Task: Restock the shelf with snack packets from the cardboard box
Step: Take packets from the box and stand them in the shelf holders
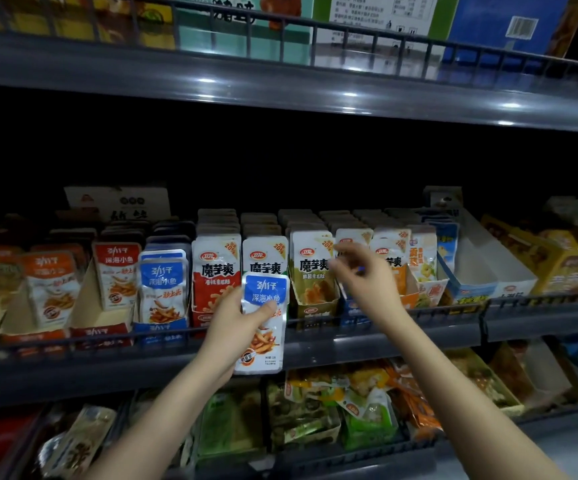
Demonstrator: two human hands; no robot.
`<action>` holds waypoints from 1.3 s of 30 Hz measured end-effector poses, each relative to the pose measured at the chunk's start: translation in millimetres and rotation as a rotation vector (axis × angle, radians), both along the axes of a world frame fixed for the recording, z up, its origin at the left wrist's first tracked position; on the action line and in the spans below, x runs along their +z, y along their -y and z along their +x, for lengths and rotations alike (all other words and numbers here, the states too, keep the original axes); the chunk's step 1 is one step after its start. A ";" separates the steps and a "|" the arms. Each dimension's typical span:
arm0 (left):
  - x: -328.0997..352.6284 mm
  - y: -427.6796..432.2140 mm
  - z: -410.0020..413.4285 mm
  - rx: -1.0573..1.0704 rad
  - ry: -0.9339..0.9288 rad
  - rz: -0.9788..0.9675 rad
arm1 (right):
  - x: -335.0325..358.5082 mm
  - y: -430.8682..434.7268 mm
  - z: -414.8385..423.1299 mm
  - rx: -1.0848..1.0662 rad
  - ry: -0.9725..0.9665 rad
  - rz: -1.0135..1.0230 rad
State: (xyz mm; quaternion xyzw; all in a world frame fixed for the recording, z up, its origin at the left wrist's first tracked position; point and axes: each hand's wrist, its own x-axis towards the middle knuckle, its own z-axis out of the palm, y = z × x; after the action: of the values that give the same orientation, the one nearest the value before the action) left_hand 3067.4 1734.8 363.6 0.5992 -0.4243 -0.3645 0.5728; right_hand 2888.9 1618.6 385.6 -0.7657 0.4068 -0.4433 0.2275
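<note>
My left hand [237, 323] holds a white and blue snack packet [263, 327] upright in front of the middle shelf [349, 344], thumb across its blue label. A row of matching blue packets [163, 289] stands in a display tray to its left. My right hand [360, 275] is raised in front of the white packets with black lettering [310, 265], fingers spread and slightly blurred, holding nothing that I can see. The cardboard box is not in view.
Orange packets [52, 289] and red-topped ones [116, 271] fill trays at the left. An open white and blue tray [481, 268] and yellow boxes [557, 261] stand at the right. Cartons sit on the top shelf [280, 84]. Mixed snack bags [315, 407] fill the lower shelf.
</note>
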 end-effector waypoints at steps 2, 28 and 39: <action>-2.1 -6.6 -1.8 -0.045 0.046 0.006 | -1.0 -33.8 9.4 0.201 -0.012 0.191; -57.1 -98.1 182.9 0.782 1.091 0.364 | 14.8 -67.8 193.9 0.207 -0.184 -0.132; -81.4 -97.3 188.2 0.767 1.116 0.252 | -15.8 -67.2 195.8 0.028 -0.365 -0.262</action>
State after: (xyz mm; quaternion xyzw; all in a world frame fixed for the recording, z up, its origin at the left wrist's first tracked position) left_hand 3255.5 1832.1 282.1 0.8670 -0.3682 0.1806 0.2830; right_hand 3084.7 1685.8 369.8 -0.8618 0.3694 -0.3434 0.0550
